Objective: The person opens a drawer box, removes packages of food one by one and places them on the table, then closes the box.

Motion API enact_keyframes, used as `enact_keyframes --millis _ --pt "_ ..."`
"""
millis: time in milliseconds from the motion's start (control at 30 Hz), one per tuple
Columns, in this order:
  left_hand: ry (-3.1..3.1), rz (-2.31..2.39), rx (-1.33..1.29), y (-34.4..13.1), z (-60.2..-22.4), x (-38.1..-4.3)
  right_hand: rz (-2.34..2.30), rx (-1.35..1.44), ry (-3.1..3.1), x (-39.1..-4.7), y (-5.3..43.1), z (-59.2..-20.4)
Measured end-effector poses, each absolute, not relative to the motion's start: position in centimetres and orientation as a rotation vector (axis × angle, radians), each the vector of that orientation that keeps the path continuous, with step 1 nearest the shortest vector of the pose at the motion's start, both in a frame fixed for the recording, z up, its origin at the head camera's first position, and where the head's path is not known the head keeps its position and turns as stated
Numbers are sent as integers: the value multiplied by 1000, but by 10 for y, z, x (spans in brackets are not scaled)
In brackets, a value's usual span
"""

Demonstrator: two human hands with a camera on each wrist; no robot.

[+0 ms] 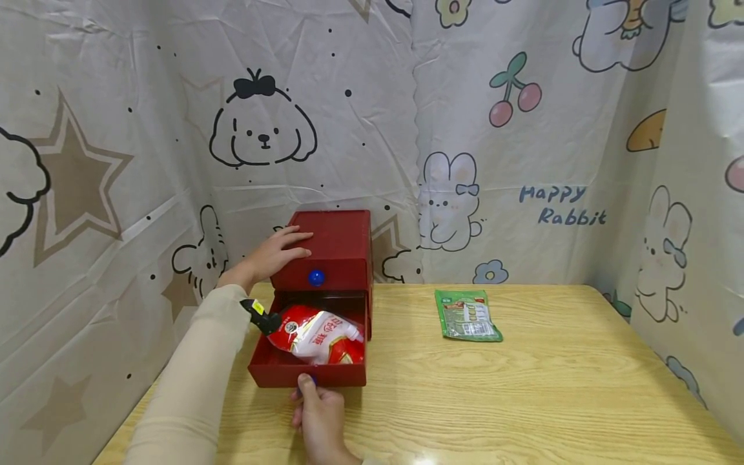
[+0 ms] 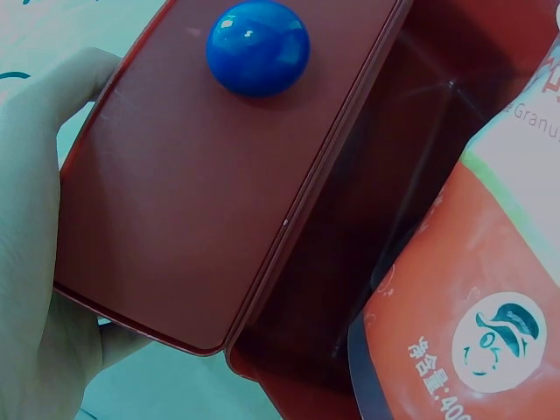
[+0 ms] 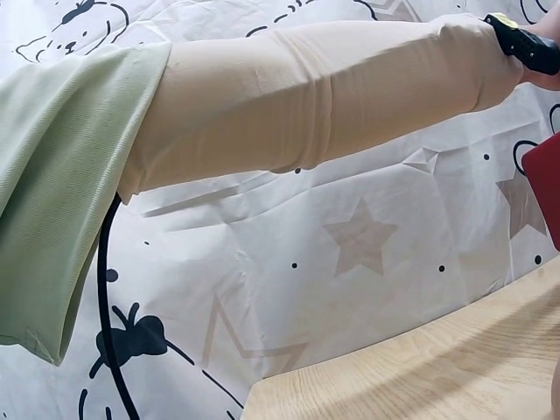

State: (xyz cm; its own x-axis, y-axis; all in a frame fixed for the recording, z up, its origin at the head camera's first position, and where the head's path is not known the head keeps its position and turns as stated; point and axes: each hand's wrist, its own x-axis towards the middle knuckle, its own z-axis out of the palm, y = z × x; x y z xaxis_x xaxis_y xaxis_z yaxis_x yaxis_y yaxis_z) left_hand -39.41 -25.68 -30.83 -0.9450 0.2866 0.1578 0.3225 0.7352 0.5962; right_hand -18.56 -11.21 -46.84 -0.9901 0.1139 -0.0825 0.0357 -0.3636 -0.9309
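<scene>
A dark red two-drawer box stands on the table, its lower drawer pulled out. My left hand rests on the left part of the box's top with fingers extended. Below the drawer front, my right hand pinches the blue knob, which is mostly hidden by the thumb. Inside the drawer lies a red and white bag of granulated sugar with a white spout. The upper drawer is closed and has its own blue knob. The right wrist view barely catches the right hand.
A green packet lies flat on the wooden table, right of the box. Patterned cloth hangs behind and at both sides. A black wrist camera sits at the left wrist, over the drawer's left edge.
</scene>
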Motion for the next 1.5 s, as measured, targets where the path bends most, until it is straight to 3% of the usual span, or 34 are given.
enact_keyframes --millis 733,833,933,1067,1167,1300,1500 --pt "-2899 -991 -474 -257 -308 -391 2510 19 -2151 -177 -81 -461" --pt "-2898 -996 -480 -256 -307 -391 2474 232 -2370 -177 -64 -451" --pt "-2899 -999 -483 -256 -305 -391 2318 649 -2685 -180 -43 -436" --pt "-2906 -993 -490 -256 -304 -393 1849 1278 -2976 -189 -20 -408" --pt "-2910 -987 -492 -255 -303 -395 1402 1589 -3026 -192 -13 -385" --pt "-2903 -978 -514 -256 -302 -395 1019 1721 -2966 -193 -10 -357" --pt "-2895 -981 -522 -258 -305 -396 764 1603 -2920 -197 -8 -327"
